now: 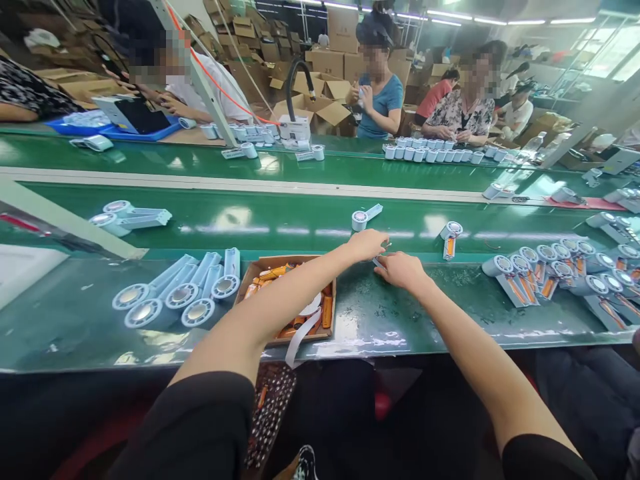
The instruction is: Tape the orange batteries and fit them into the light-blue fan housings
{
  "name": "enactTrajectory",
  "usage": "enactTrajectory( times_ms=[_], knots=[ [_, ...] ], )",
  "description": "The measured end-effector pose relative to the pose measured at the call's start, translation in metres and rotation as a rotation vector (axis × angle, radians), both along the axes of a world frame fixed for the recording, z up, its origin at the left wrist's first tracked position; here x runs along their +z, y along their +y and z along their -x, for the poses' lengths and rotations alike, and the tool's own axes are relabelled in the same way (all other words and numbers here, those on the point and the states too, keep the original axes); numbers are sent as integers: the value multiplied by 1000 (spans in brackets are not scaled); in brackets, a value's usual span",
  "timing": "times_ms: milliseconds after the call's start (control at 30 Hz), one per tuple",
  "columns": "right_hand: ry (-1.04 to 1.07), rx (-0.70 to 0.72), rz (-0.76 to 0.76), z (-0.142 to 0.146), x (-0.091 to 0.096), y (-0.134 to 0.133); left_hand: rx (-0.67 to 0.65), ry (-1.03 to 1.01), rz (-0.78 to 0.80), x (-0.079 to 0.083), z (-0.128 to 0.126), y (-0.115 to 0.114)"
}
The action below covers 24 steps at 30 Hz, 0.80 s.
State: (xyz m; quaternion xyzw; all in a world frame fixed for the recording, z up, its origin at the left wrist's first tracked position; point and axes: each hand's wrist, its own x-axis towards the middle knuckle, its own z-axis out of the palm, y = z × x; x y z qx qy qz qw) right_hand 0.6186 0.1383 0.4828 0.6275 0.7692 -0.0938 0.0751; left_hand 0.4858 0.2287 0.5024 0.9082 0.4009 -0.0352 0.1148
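Note:
My left hand (pixel 370 245) and my right hand (pixel 401 269) meet over the near edge of the green belt, fingers bent and closed. Between them shows a sliver of a light blue plastic piece (pixel 378 261), coloured like the handheld fans around; most of it is hidden by my hands. Just beyond lies a handheld fan (pixel 360 221) with its handle pointing right. Under my left forearm sits a cardboard tray (pixel 243 283) of orange battery cells (pixel 327 311), with a roll of white tape (pixel 311 305) on top, its end hanging over the front.
Several handheld fans (pixel 183 295) lie at left, and more with orange cells in open handles (pixel 530 267) crowd the right. One such fan (pixel 451 230) rests on the belt. A metal post (pixel 75 220) slants at left. Co-workers (pixel 383 100) sit across the line.

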Motion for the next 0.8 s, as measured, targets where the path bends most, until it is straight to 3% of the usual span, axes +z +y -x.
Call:
enactTrajectory(
  times_ms=[67,167,267,533,800],
  knots=[
    [1,1,-2,0,1,2,-4,-49,-30,8,25,-13],
    [21,8,-6,-1,0,8,-112,-119,-84,15,63,-30],
    [37,18,-5,2,2,12,-190,-80,-129,12,77,-33],
    [-3,-68,19,-9,1,-11,-323,116,-111,-8,4,0],
    [-70,-193,-3,-30,-11,-56,-417,67,-119,-17,-18,-21]
  ],
)
